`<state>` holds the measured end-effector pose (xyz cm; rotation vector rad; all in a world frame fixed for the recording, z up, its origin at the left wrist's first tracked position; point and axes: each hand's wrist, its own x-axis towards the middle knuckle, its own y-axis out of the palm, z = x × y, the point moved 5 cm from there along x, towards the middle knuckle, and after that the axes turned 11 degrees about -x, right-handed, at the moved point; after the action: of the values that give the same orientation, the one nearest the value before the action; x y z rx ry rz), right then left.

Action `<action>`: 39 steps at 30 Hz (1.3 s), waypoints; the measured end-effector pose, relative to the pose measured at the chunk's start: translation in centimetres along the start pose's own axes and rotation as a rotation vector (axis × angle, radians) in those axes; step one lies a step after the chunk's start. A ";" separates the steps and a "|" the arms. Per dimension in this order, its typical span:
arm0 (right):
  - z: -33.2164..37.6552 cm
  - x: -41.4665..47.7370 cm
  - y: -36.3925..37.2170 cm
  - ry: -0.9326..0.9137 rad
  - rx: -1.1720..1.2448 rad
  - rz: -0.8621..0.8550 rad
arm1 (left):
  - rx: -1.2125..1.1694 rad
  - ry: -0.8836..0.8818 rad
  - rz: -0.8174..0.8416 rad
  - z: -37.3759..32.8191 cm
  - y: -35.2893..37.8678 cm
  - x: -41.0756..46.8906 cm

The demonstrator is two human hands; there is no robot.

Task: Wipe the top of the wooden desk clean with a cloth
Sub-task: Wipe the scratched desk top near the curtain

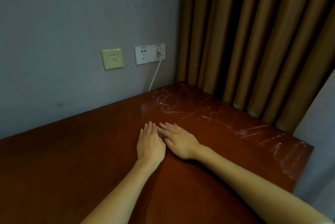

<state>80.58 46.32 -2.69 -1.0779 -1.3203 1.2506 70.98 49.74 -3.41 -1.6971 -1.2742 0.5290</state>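
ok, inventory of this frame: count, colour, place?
desk: 1, reddish-brown, lower frame
scribbles: many, whitish, desk's far corner, right edge
wall: 1, grey, behind desk
data socket: 1, yellowish, on wall
outlet: 1, white, right of data socket
plug: 1, white, in outlet
cable: 1, white, plug down behind desk
curtain: 1, brown, right of wall
grey scrap: 1, between hands, mostly hidden
left hand: 1, flat on desk
right hand: 1, flat on desk, beside left
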 end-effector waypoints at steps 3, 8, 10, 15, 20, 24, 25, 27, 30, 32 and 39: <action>-2.3 4.4 0.1 0.036 -0.006 0.035 | -0.005 -0.015 -0.022 0.7 -0.2 0.9; -9.4 5.5 0.2 0.219 0.000 0.043 | 0.012 -0.037 -0.038 1.9 -0.7 2.5; -12.0 4.0 0.2 0.296 -0.004 0.042 | 0.017 -0.042 -0.027 2.1 -0.7 2.8; -12.5 -1.5 -0.1 0.312 -0.028 0.016 | 0.036 -0.047 -0.009 2.2 -0.7 3.6; -7.1 -5.1 -0.2 0.171 -0.060 0.012 | 0.022 -0.049 -0.015 2.1 -0.5 4.1; -3.2 -1.8 0.0 0.030 -0.048 -0.010 | 0.011 -0.046 -0.032 2.0 -0.4 4.8; -2.5 -0.2 0.0 0.003 -0.047 -0.010 | 0.007 -0.046 -0.033 2.0 -0.3 4.9; -1.6 3.7 0.3 -0.033 -0.040 -0.001 | -0.002 -0.044 -0.031 2.1 -0.3 5.2; -1.5 9.5 0.6 -0.033 -0.018 0.020 | 0.000 -0.046 -0.029 2.4 -0.3 5.8; -2.2 12.5 0.7 -0.014 -0.011 0.027 | 0.009 -0.048 -0.031 2.7 -0.4 6.5; -8.7 15.6 1.2 0.176 -0.009 0.044 | 0.003 -0.063 -0.026 3.4 -0.9 8.2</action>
<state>87.23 62.96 -2.82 -1.2006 -1.1748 1.1549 71.01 58.65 -2.83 -1.6707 -1.3382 0.5728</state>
